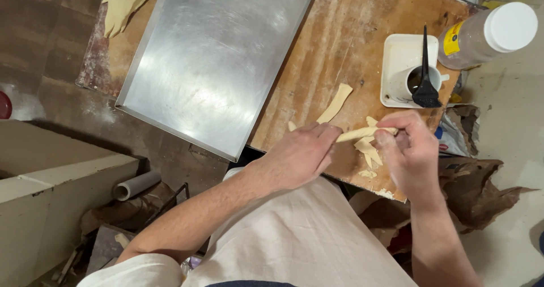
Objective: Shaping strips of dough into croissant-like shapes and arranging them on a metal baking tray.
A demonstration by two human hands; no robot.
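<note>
We hold a dough strip over the board, its long axis running between our hands: left hand pinching one end, right hand apparently closed on the other.

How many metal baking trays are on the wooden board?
1. The metal baking tray lies on the left part of the wooden board, left of both hands, its near corner hanging over the board's edge. None seems hidden.
</note>
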